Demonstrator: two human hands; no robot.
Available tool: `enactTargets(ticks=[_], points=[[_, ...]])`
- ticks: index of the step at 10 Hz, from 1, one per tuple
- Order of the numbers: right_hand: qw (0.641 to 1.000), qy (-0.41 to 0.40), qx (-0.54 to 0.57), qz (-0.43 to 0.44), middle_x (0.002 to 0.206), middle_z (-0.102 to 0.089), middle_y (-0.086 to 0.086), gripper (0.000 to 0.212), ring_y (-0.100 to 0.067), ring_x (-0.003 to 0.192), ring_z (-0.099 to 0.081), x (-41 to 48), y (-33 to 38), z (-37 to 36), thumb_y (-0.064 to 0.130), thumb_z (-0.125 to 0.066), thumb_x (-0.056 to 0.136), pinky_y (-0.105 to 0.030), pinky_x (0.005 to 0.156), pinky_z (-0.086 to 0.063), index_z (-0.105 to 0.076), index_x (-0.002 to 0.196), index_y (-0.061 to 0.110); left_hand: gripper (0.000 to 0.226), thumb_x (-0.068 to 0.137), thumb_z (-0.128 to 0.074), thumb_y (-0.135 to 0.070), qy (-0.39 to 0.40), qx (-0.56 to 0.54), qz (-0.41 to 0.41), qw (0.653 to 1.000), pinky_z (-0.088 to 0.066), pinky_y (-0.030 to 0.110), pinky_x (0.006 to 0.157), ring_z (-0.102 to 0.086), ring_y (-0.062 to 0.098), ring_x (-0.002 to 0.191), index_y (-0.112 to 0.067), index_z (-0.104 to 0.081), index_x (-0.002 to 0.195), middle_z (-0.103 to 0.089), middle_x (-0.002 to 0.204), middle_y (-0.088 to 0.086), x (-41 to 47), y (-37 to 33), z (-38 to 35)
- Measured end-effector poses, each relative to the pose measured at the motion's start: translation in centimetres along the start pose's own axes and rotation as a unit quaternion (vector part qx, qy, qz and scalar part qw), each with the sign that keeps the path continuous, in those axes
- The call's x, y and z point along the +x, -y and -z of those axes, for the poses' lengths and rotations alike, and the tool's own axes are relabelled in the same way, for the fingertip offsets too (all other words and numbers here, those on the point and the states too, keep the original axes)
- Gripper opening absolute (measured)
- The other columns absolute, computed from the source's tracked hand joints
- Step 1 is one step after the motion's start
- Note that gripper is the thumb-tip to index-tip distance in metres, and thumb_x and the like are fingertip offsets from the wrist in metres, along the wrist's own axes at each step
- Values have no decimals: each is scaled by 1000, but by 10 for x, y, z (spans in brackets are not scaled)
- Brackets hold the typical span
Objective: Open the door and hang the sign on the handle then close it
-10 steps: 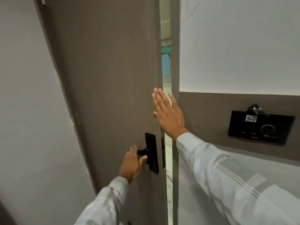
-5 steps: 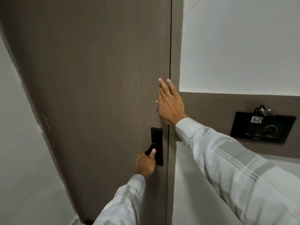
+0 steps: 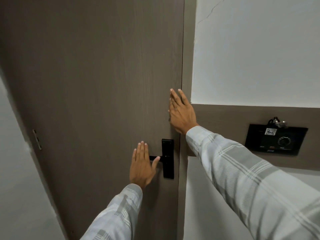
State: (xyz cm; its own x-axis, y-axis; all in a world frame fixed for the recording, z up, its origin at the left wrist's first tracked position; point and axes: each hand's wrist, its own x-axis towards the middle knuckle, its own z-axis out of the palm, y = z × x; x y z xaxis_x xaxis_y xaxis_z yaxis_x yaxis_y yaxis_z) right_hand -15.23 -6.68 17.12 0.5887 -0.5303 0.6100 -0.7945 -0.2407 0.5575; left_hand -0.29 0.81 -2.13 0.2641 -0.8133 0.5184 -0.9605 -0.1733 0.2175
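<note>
Nearest the camera, two sleeves (image 3: pixel 242 179) in pale grey check reach forward from the bottom and right edges. The left hand (image 3: pixel 142 166) is spread flat with fingers together and pointing up, holding nothing; it lies over the free end of the black lever handle (image 3: pixel 155 158), its thumb angled out under the lever, and whether the palm presses the lever or only hovers before it cannot be told. The handle juts leftward from a tall black lock plate (image 3: pixel 167 159) fixed near the latch edge of the door. Higher and to the right, the right hand (image 3: pixel 181 113) is also flat and empty, fingers extended upward, laid across the seam where the brown wood-grain door (image 3: pixel 97 84) meets its frame (image 3: pixel 187 49). The door sits flush in the frame, with only a thin dark line showing along that edge. A small metal hinge (image 3: pixel 37 139) shows at the door's left side. Further right, a black wall panel (image 3: pixel 275 139) with a round dial sits on a brown band below the white wall (image 3: pixel 259 49).
</note>
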Motion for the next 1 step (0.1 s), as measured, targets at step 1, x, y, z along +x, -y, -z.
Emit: enactTargets(ticks=[1], points=[[1000, 4, 4, -8, 163, -16, -18, 59, -28, 153, 7, 0, 2, 2, 33, -19, 104, -47, 120, 14, -23, 152, 0, 83, 94, -6, -64, -46, 9, -29, 998, 7, 35, 122, 4, 20, 152, -7, -4, 155, -4, 166, 12, 23, 5, 36]])
